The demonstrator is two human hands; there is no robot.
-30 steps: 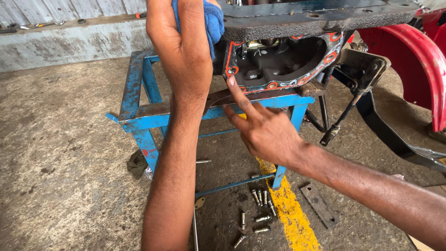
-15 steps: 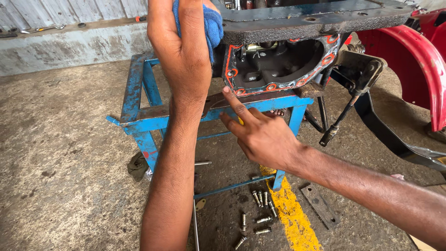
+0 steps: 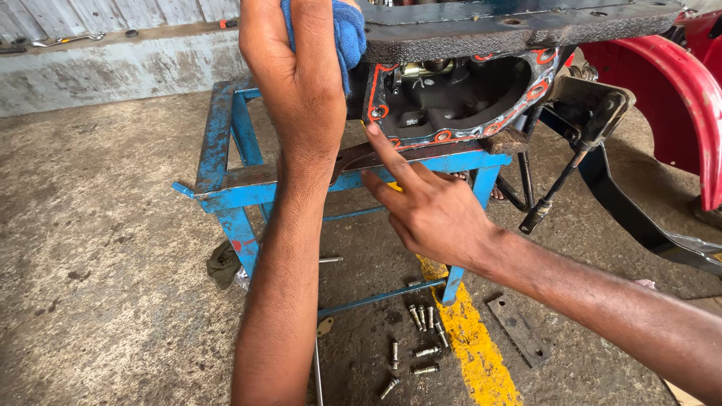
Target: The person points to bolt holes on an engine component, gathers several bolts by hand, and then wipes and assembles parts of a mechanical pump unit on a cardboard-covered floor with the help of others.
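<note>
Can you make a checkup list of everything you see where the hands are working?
Surface: blue metal stand on a stained concrete floor.
Job's things: dark metal housing with red sealant round its open face; blue cloth.
Clutter: loose bolts, a flat metal plate, a rag on the floor.
Grips: left hand grips the blue cloth; right hand open, forefinger on the sealant edge.
Cables: nothing seen.
Surroundings: red fender, yellow floor line, low concrete wall.
</note>
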